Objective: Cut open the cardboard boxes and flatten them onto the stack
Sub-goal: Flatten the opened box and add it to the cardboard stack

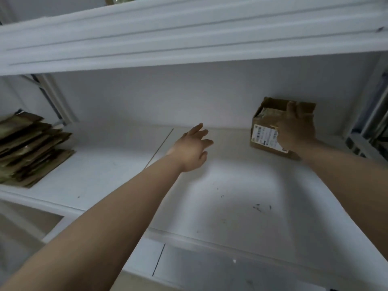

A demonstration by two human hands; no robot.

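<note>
A small brown cardboard box [264,131] with a white shipping label stands at the back right of a white shelf [220,196]. My right hand [296,127] lies over the box's top and front, fingers reaching across its upper edge. Whether the fingers curl round that edge is not clear. My left hand [193,148] hovers over the middle of the shelf, fingers spread and relaxed, holding nothing, well left of the box. A stack of flattened cardboard [29,150] lies at the shelf's left end.
Another white shelf board [189,38] runs overhead, close above the working space. Metal uprights [371,114] stand at the right and at the back left [50,97]. A lower shelf [210,265] shows beneath the front edge.
</note>
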